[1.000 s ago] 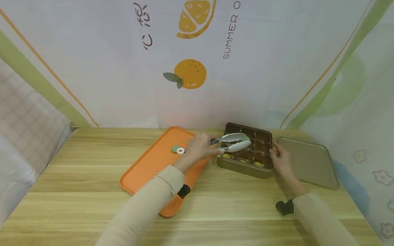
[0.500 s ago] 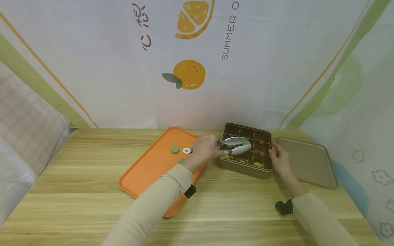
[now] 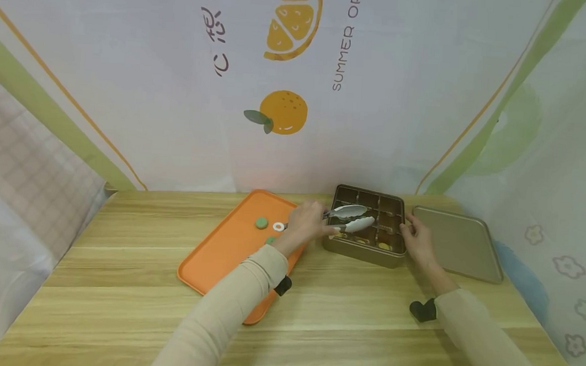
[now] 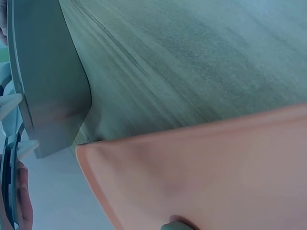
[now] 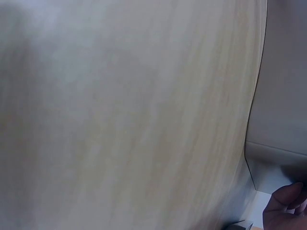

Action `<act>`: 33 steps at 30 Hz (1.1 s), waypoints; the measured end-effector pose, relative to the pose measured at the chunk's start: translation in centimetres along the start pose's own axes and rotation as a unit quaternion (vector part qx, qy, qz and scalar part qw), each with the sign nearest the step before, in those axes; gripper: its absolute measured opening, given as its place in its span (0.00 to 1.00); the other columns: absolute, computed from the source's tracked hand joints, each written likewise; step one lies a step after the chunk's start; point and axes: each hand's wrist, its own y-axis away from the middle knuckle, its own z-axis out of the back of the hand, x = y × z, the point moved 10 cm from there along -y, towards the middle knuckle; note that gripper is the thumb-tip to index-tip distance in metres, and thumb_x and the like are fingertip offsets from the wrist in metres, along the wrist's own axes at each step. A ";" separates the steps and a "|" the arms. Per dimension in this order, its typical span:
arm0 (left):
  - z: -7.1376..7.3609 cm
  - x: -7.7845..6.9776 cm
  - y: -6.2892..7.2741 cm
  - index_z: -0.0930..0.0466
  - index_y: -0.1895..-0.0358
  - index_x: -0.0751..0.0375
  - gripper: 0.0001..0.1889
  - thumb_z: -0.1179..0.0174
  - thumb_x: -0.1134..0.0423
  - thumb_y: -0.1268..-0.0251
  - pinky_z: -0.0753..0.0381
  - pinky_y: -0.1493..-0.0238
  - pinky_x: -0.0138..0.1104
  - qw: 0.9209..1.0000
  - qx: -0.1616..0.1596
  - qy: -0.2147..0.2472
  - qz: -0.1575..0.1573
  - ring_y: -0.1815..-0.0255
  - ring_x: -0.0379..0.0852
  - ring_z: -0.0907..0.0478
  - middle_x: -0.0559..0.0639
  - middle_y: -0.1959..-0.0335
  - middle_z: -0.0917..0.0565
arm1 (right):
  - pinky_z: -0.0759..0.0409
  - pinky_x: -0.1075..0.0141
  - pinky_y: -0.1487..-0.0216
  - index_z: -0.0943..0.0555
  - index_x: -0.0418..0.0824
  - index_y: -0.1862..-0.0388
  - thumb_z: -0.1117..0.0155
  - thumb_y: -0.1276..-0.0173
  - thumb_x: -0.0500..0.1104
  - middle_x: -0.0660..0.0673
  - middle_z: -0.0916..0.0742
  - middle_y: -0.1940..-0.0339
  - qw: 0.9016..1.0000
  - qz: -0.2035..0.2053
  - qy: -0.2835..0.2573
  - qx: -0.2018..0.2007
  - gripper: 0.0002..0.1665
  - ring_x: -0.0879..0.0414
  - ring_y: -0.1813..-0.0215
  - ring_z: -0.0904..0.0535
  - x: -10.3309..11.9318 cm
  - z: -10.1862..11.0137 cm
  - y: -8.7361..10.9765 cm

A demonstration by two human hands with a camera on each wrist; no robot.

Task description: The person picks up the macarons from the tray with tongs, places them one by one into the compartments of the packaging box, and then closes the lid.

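My left hand (image 3: 305, 222) grips a pair of tongs (image 3: 350, 211) with white scalloped tips and a white ring at the handle end. The tips stand spread apart over the brown divided box (image 3: 364, 254), with no piece visible between them in the head view. Yellow pieces (image 3: 384, 246) lie in the box's front compartments; the tongs hide some others. My right hand (image 3: 416, 239) holds the box's right side, thumb against the wall in the right wrist view. On the orange tray (image 3: 219, 256) lies a round green piece (image 3: 261, 223), and another green piece (image 3: 270, 240) shows partly behind my left wrist.
A flat brown lid (image 3: 459, 241) lies right of the box, by the curtain. The orange tray sits close to the box's left side. A white printed curtain (image 3: 375, 126) hangs behind the wooden table (image 3: 345, 318).
My left hand moved slightly right and the tongs' tips spread, letting go of the green piece they held over the box. My right hand stayed on the box.
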 end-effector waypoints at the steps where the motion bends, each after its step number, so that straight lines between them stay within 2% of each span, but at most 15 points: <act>1: -0.1 0.1 0.1 0.19 0.45 0.47 0.27 0.30 0.45 0.51 0.33 0.77 0.31 1.000 0.002 0.005 0.000 0.64 0.42 0.27 0.47 0.56 0.18 | 0.37 0.73 0.80 0.39 0.21 0.35 0.54 0.26 0.38 0.48 0.31 0.76 1.000 -0.001 0.000 0.000 0.27 0.67 0.82 0.40 0.0 0.0 0.0; 4: -0.2 0.4 0.5 0.20 0.44 0.49 0.28 0.30 0.46 0.51 0.34 0.77 0.31 0.999 0.003 0.034 -0.006 0.64 0.41 0.29 0.47 0.55 0.19 | 0.36 0.72 0.79 0.38 0.21 0.35 0.54 0.26 0.38 0.48 0.31 0.76 1.000 -0.003 0.000 0.001 0.27 0.66 0.82 0.39 -0.2 -0.2 0.1; 7: -0.1 0.8 1.1 0.21 0.43 0.51 0.28 0.31 0.48 0.50 0.41 0.81 0.30 0.996 0.004 0.084 -0.017 0.74 0.39 0.35 0.46 0.69 0.21 | 0.36 0.72 0.79 0.38 0.21 0.35 0.54 0.26 0.38 0.48 0.30 0.76 1.000 -0.001 0.000 0.000 0.26 0.66 0.81 0.39 -0.3 -0.2 0.1; 9: -0.1 1.3 1.6 0.20 0.44 0.52 0.26 0.31 0.49 0.49 0.46 0.84 0.29 0.993 0.005 0.116 -0.020 0.82 0.39 0.42 0.44 0.80 0.28 | 0.36 0.71 0.79 0.39 0.21 0.35 0.54 0.26 0.38 0.48 0.30 0.76 1.000 -0.001 0.000 0.001 0.27 0.66 0.82 0.39 -0.5 -0.3 0.1; 12: 0.2 2.5 2.5 0.20 0.46 0.53 0.25 0.31 0.50 0.49 0.50 0.85 0.29 0.990 -0.002 0.142 -0.021 0.86 0.38 0.47 0.43 0.85 0.35 | 0.36 0.71 0.79 0.39 0.22 0.34 0.55 0.25 0.39 0.48 0.30 0.76 1.000 -0.006 0.001 0.003 0.27 0.66 0.82 0.39 -0.6 -0.4 0.2; 15: 0.8 4.1 3.7 0.18 0.49 0.53 0.25 0.29 0.49 0.51 0.46 0.82 0.30 0.989 -0.021 0.144 -0.015 0.82 0.39 0.43 0.44 0.79 0.27 | 0.35 0.71 0.79 0.39 0.23 0.34 0.55 0.25 0.40 0.48 0.30 0.76 1.000 -0.011 0.001 0.006 0.28 0.66 0.81 0.39 -0.8 -0.5 0.2; 19: 1.7 6.9 5.9 0.17 0.52 0.53 0.24 0.28 0.48 0.54 0.39 0.77 0.32 0.989 -0.035 0.146 0.007 0.72 0.42 0.34 0.47 0.63 0.19 | 0.35 0.71 0.79 0.39 0.23 0.34 0.54 0.25 0.39 0.47 0.30 0.75 1.000 -0.010 -0.001 0.006 0.28 0.66 0.80 0.38 -0.6 -0.6 0.2; 22: 2.2 9.3 7.6 0.17 0.51 0.53 0.25 0.28 0.48 0.54 0.37 0.78 0.33 0.989 -0.034 0.141 0.027 0.72 0.43 0.33 0.50 0.61 0.20 | 0.35 0.72 0.79 0.39 0.22 0.34 0.54 0.26 0.39 0.47 0.30 0.74 1.000 -0.010 -0.005 0.003 0.28 0.66 0.80 0.38 -0.4 -0.5 0.1; 25: 2.6 11.7 9.2 0.19 0.47 0.54 0.27 0.28 0.49 0.53 0.39 0.80 0.32 0.989 -0.026 0.143 0.041 0.77 0.43 0.35 0.52 0.61 0.21 | 0.35 0.71 0.79 0.40 0.22 0.34 0.54 0.26 0.39 0.46 0.29 0.74 1.000 -0.010 -0.005 0.002 0.28 0.67 0.81 0.38 -0.4 -0.4 0.0; 27: 3.0 13.2 10.2 0.20 0.45 0.54 0.29 0.28 0.50 0.53 0.40 0.81 0.32 0.988 -0.027 0.142 0.048 0.79 0.42 0.38 0.52 0.58 0.20 | 0.35 0.71 0.80 0.40 0.22 0.34 0.54 0.25 0.40 0.46 0.29 0.74 1.000 -0.011 -0.002 0.000 0.28 0.67 0.81 0.38 -0.4 -0.3 -0.1; 32: 4.1 16.2 12.2 0.20 0.46 0.56 0.28 0.29 0.50 0.52 0.37 0.78 0.33 0.990 -0.043 0.125 0.053 0.77 0.42 0.36 0.51 0.53 0.19 | 0.36 0.71 0.81 0.39 0.23 0.34 0.54 0.25 0.40 0.47 0.29 0.75 1.000 -0.004 0.005 0.000 0.28 0.67 0.82 0.38 -0.4 -0.2 -0.3; 33: 4.2 16.6 12.5 0.19 0.46 0.57 0.28 0.29 0.50 0.52 0.37 0.78 0.33 0.990 -0.045 0.120 0.053 0.76 0.43 0.36 0.52 0.55 0.19 | 0.36 0.71 0.81 0.39 0.23 0.34 0.55 0.25 0.40 0.47 0.29 0.75 1.000 -0.002 0.005 0.000 0.28 0.67 0.82 0.38 -0.4 -0.2 -0.3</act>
